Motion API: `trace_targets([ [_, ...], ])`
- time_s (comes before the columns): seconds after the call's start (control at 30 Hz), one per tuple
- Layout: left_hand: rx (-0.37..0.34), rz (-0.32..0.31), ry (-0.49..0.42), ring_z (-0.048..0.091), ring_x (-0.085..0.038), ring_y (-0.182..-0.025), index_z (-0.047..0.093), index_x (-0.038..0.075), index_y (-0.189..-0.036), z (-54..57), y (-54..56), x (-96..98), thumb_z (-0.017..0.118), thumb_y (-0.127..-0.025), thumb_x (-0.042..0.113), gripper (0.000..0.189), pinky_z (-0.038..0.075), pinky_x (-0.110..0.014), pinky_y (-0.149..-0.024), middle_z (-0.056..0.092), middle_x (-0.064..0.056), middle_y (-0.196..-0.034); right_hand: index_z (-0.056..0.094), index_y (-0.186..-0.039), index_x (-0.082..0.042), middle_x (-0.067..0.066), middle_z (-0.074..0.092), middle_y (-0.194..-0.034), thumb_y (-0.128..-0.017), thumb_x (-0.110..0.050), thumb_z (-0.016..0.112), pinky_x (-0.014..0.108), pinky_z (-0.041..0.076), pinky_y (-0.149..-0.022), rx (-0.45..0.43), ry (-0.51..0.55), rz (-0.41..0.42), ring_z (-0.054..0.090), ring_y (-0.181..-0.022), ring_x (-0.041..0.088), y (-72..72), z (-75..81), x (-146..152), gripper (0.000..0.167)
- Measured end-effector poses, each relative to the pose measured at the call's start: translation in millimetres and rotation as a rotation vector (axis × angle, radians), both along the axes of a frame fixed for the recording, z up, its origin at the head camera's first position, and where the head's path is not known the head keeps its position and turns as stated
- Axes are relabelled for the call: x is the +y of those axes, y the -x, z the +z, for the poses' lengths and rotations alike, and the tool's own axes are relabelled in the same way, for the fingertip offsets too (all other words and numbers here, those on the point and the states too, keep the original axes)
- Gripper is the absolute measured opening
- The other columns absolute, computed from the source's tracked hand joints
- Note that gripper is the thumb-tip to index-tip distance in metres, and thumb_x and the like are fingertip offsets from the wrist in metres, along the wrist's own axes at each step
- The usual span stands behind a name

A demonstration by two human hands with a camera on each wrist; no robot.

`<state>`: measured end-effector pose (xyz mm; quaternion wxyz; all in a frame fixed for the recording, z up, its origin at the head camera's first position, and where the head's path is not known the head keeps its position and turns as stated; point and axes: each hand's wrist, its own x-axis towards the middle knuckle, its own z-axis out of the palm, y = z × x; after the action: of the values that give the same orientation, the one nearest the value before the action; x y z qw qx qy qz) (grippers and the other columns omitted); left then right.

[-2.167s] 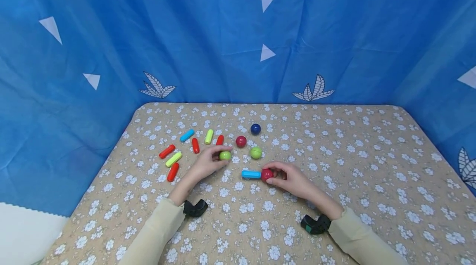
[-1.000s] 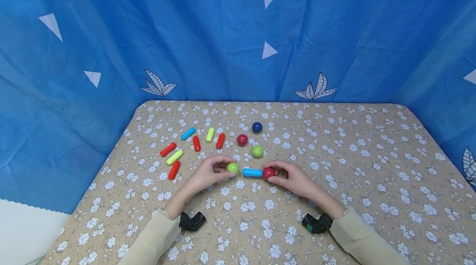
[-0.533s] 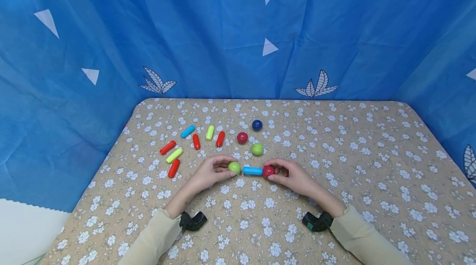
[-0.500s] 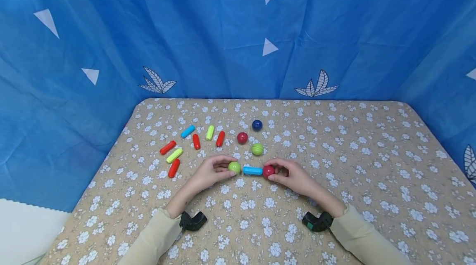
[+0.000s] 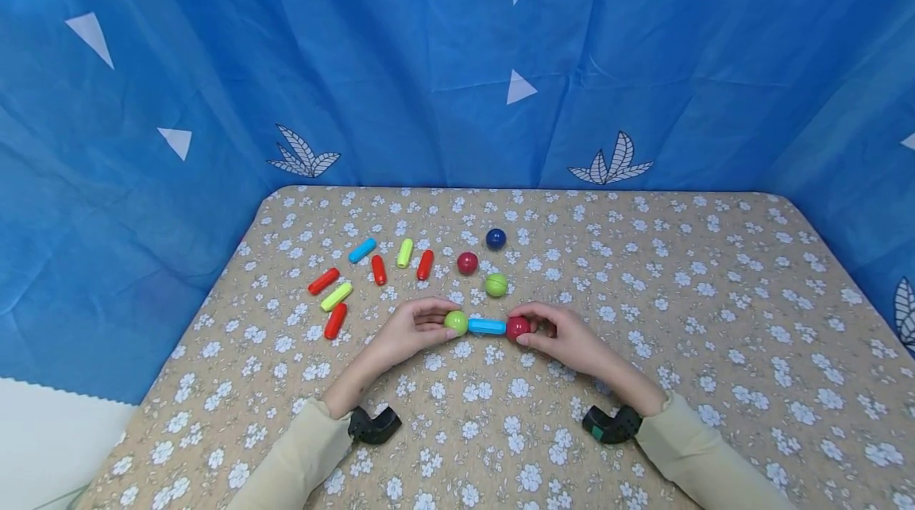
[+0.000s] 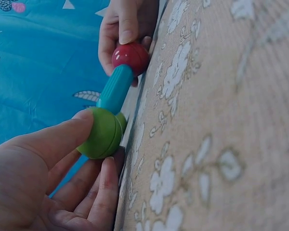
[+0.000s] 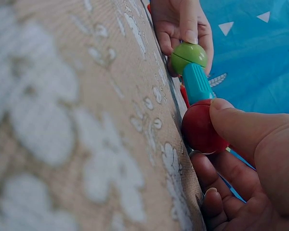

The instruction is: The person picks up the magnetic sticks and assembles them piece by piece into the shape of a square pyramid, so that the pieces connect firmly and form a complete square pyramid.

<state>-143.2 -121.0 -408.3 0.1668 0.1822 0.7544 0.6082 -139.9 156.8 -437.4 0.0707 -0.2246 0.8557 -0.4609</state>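
My left hand (image 5: 411, 333) pinches a green ball (image 5: 456, 323) between thumb and fingers. Opposite it, my right hand (image 5: 565, 338) holds a red ball (image 5: 518, 327). A light blue ribbed rod (image 5: 488, 326) lies in line between the two balls and meets both of them. In the left wrist view the rod (image 6: 116, 89) runs from the green ball (image 6: 102, 134) up to the red ball (image 6: 130, 58). The right wrist view has the red ball (image 7: 202, 126) close by, under my right thumb, with the green ball (image 7: 189, 57) at the rod's far end.
Behind my hands sit a second red ball (image 5: 468, 263), another green ball (image 5: 496, 284) and a dark blue ball (image 5: 496, 238). Several red, yellow-green and blue rods, such as a red rod (image 5: 334, 321), are scattered at the left. A blue curtain (image 5: 443, 57) hangs behind the flowered tablecloth (image 5: 679, 295).
My left hand has brought the green ball toward me and to the right, closing the gap to the blue rod's left end. My right hand has stayed nearly still with the red ball.
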Motion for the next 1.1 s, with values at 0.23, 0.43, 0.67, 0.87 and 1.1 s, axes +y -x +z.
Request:
trace_targets([
  [0.23, -0.009, -0.015, -0.029, 0.057, -0.034, -0.103, 0.056, -0.012, -0.118, -2.1, 1.3, -0.8, 0.068, -0.082, -0.005, 0.039, 0.049, -0.029, -0.085, 0.060, -0.019, -0.112, 0.065, -0.115, -0.015, -0.006, 0.059, -0.088, -0.083, -0.017, 0.072, 0.027, 0.044, -0.061, -0.005, 0.002, -0.009, 0.051, -0.074, 0.015, 1.1, -1.8, 0.1, 0.033],
  [0.43, -0.034, -0.027, -0.034, 0.056, -0.036, -0.104, 0.054, -0.011, -0.120, -1.4, 1.5, -1.6, 0.067, -0.082, -0.007, 0.041, 0.049, -0.029, -0.085, 0.058, -0.020, -0.114, 0.064, -0.116, -0.015, -0.006, 0.059, -0.088, -0.083, -0.017, 0.072, 0.027, 0.044, -0.062, -0.009, -0.004, -0.015, 0.051, -0.075, 0.015, 1.4, -1.0, -0.5, 0.033],
  [0.67, -0.027, -0.011, -0.046, 0.055, -0.037, -0.107, 0.053, -0.012, -0.121, -1.1, -0.7, 0.3, 0.065, -0.084, -0.008, 0.039, 0.048, -0.029, -0.087, 0.057, -0.022, -0.117, 0.064, -0.116, -0.015, -0.006, 0.058, -0.086, -0.083, -0.017, 0.072, 0.028, 0.045, -0.061, -0.014, -0.005, -0.029, 0.051, -0.074, 0.015, 0.4, -0.4, 0.0, 0.034],
  [0.87, 0.010, 0.009, -0.048, 0.054, -0.036, -0.108, 0.053, -0.014, -0.119, -2.6, -0.7, 4.8, 0.065, -0.084, -0.007, 0.038, 0.045, -0.037, -0.091, 0.055, -0.025, -0.119, 0.064, -0.116, -0.013, -0.004, 0.055, -0.080, -0.083, -0.016, 0.072, 0.026, 0.043, -0.056, 0.016, 0.006, -0.069, 0.049, -0.067, 0.015, 1.8, -3.4, 1.0, 0.034],
  [1.1, 0.000, 0.045, -0.023, 0.055, -0.034, -0.106, 0.056, -0.011, -0.118, -2.7, -1.5, 5.6, 0.066, -0.083, -0.006, 0.037, 0.046, -0.035, -0.090, 0.057, -0.021, -0.117, 0.064, -0.117, -0.013, -0.003, 0.055, -0.079, -0.083, -0.014, 0.072, 0.025, 0.042, -0.054, 0.011, 0.013, -0.091, 0.047, -0.065, 0.015, 2.2, -3.4, -0.6, 0.035],
])
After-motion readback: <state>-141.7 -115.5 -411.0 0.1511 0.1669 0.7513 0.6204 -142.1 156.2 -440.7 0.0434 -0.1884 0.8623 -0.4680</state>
